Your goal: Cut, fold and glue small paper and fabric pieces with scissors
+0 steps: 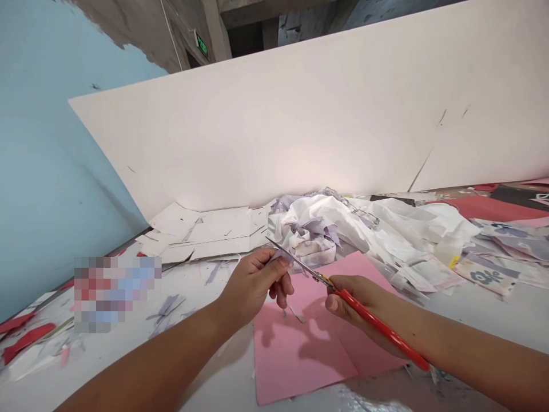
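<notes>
My left hand [257,283] is closed in a pinch on a small pale paper scrap [281,258], held above a pink paper sheet [295,349]. My right hand [358,303] grips red-handled scissors [343,294]. Their metal blades point up and to the left and reach the scrap at my left fingertips. One red handle runs back along my right forearm. A thin paper sliver [295,313] hangs or lies just below the hands.
A heap of crumpled white and printed paper [343,229] lies behind the hands. Flat white sheets [201,234] sit at the back left. A large white board [300,126] stands along the far edge. Red scraps [26,337] lie at the left, red sheets [493,207] at the right.
</notes>
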`<state>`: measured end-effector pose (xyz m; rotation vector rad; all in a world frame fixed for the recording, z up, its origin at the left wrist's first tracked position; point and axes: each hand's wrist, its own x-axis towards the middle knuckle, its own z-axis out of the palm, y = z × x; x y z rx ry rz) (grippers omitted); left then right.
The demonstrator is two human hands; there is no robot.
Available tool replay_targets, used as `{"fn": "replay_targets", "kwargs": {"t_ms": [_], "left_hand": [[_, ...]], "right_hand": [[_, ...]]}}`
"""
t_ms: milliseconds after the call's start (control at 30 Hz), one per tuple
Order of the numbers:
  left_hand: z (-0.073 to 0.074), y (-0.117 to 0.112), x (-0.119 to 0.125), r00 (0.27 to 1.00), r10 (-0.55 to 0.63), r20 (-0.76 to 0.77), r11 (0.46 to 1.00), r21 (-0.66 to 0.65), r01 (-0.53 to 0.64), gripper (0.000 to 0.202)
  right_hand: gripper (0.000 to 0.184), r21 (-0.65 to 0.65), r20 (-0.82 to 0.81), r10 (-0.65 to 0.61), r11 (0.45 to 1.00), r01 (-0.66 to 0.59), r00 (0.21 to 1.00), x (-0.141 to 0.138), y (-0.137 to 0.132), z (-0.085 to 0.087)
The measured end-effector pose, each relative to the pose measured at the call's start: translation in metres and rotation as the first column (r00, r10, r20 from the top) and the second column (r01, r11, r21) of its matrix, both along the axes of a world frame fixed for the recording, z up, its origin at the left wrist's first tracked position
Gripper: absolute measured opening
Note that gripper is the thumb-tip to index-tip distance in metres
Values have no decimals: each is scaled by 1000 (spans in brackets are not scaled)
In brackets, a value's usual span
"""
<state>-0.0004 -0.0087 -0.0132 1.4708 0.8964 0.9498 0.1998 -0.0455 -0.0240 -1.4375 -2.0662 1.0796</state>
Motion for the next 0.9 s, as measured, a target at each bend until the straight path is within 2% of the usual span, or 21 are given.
{"fn": "replay_targets", "kwargs": {"t_ms": [267, 367, 567, 733, 800, 900], "left_hand": [[-1, 1, 0, 999, -5, 54, 998, -66, 8, 16], [-1, 1, 1, 998, -2, 61, 997, -80, 7, 18], [-1, 2, 0, 998, -5, 70, 995, -96, 12, 18], [-4, 3, -1, 997, -7, 80, 991, -131, 17, 17], [-5, 3, -1, 997, -19, 71, 990, -136, 28, 18], [-9, 4, 0, 997, -72, 38, 986, -149, 77, 21]], "right_hand": [[28, 116, 182, -58, 993, 38, 982, 0, 4, -6], [31, 161, 253, -93, 985, 53, 963, 0, 4, -4], [39, 155, 205, -122, 984, 91, 971, -1, 2, -2], [43, 122, 185, -161, 983, 140, 969, 5, 13, -7], [42, 125, 263, -197, 978, 170, 944, 8, 18, -8], [37, 175, 439, -271, 961, 215, 856, 10, 22, -11]]}}
